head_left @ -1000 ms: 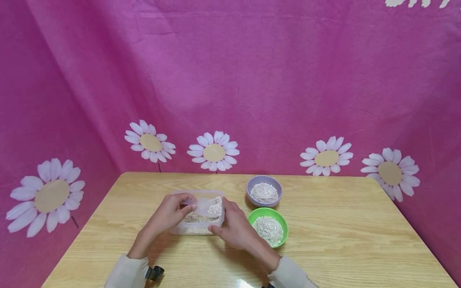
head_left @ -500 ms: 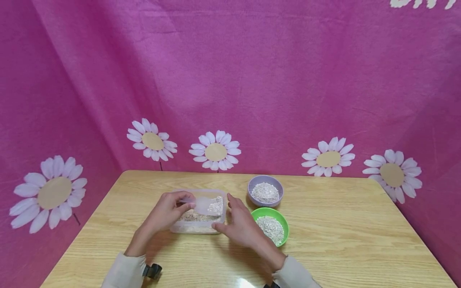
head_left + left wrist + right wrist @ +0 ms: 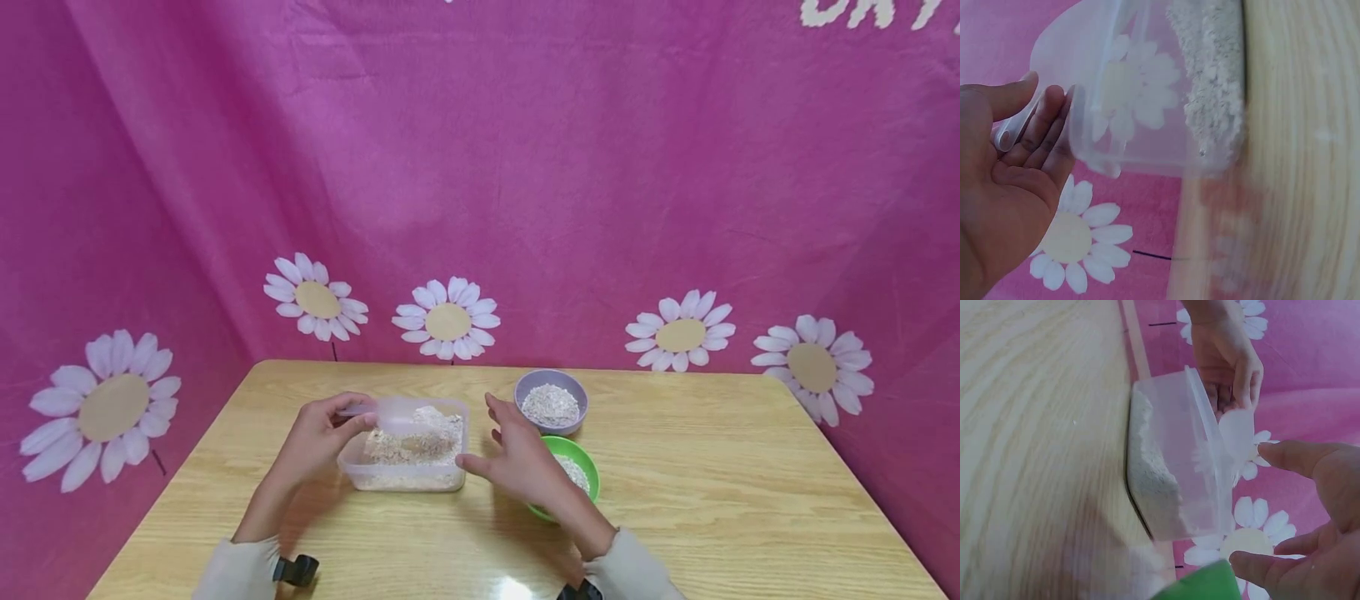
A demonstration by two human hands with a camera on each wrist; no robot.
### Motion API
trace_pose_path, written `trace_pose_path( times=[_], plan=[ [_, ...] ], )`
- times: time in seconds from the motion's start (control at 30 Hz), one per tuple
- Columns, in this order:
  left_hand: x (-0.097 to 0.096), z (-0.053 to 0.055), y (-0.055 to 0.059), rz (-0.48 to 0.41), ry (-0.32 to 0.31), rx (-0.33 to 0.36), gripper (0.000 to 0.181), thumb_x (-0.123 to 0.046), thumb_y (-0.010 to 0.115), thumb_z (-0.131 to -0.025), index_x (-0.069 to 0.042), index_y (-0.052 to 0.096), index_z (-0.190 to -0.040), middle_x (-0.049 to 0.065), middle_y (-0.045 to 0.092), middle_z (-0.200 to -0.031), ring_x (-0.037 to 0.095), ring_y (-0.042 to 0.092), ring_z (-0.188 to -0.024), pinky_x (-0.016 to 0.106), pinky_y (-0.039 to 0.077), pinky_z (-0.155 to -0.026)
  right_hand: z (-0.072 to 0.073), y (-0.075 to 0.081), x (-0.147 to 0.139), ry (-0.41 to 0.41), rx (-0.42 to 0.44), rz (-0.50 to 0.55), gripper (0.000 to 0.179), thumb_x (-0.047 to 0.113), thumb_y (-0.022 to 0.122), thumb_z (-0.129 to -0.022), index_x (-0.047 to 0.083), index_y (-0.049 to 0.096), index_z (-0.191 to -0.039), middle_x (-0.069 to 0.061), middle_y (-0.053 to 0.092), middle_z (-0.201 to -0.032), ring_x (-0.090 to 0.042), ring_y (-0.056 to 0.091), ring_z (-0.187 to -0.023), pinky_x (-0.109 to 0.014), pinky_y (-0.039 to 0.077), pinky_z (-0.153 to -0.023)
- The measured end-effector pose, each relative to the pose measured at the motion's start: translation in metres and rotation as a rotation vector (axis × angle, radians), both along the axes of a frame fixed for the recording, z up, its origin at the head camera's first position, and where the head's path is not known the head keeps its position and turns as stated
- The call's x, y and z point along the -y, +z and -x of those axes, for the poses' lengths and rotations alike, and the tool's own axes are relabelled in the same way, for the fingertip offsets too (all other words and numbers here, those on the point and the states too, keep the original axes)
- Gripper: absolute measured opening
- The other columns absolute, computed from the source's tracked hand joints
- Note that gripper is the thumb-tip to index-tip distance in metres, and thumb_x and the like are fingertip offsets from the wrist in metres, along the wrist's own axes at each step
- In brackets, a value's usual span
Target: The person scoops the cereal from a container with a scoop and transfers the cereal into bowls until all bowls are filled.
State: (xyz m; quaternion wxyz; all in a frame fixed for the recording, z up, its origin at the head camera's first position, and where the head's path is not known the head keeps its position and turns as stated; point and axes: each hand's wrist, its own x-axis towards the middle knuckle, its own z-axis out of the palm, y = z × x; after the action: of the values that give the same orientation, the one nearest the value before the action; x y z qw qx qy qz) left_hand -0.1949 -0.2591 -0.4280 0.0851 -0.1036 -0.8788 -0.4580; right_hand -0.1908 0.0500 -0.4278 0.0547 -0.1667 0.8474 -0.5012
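My left hand (image 3: 324, 433) pinches the handle of a translucent plastic scoop (image 3: 1236, 434) between thumb and fingers. The scoop's bowl sits over the left part of a clear rectangular container (image 3: 405, 479). Pale flakes resembling oats (image 3: 412, 446) lie heaped inside that container, lower at the left. My right hand (image 3: 521, 458) hovers between the container and two bowls, fingers spread and holding nothing. Its thumb is close to the container's right wall; whether they touch I cannot tell. Beneath this hand, the green bowl (image 3: 588, 462) is partly hidden.
Behind the green bowl stands a purple bowl (image 3: 577, 385), also filled with pale flakes. Everything rests on a light wooden table (image 3: 720, 483). A pink cloth (image 3: 555, 183) printed with daisies hangs behind the table and along its sides.
My left hand has drawn the scoop leftward over the container. My right hand has come away from the container's right side and moved right, covering more of the green bowl.
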Motion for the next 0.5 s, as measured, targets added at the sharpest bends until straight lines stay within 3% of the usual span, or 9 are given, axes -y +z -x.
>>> trace_pose_path(
  times=[0.23,0.37,0.5],
  plan=[
    [0.006,-0.001,0.009,-0.069,0.048,-0.030,0.023,-0.014,0.073,-0.103,-0.001,0.074,-0.122,0.015,0.082,-0.101,0.007,0.077,-0.090,0.018,0.057,-0.081,0.005,0.002,-0.016,-0.034,-0.028,-0.044,0.097,0.024,0.091,-0.088,-0.004,0.036,-0.163,-0.026,0.047,-0.161,-0.046,0.055,-0.144,-0.052,0.051,-0.115],
    [-0.002,0.005,0.015,-0.114,0.021,-0.045,0.023,-0.013,0.072,-0.104,0.001,0.074,-0.121,0.018,0.081,-0.101,0.001,0.075,-0.089,0.016,0.057,-0.084,0.010,0.005,-0.027,-0.068,-0.080,-0.119,0.097,0.029,0.091,-0.087,-0.003,0.039,-0.162,-0.026,0.053,-0.158,-0.044,0.058,-0.141,-0.057,0.047,-0.118],
    [-0.014,0.015,0.022,-0.114,-0.012,-0.039,0.022,-0.014,0.073,-0.104,-0.001,0.074,-0.121,0.017,0.081,-0.102,0.002,0.075,-0.089,0.021,0.059,-0.082,0.014,0.007,-0.039,-0.092,-0.091,-0.158,0.096,0.032,0.089,-0.088,-0.002,0.039,-0.162,-0.025,0.048,-0.163,-0.042,0.053,-0.146,-0.058,0.045,-0.120]
  ],
)
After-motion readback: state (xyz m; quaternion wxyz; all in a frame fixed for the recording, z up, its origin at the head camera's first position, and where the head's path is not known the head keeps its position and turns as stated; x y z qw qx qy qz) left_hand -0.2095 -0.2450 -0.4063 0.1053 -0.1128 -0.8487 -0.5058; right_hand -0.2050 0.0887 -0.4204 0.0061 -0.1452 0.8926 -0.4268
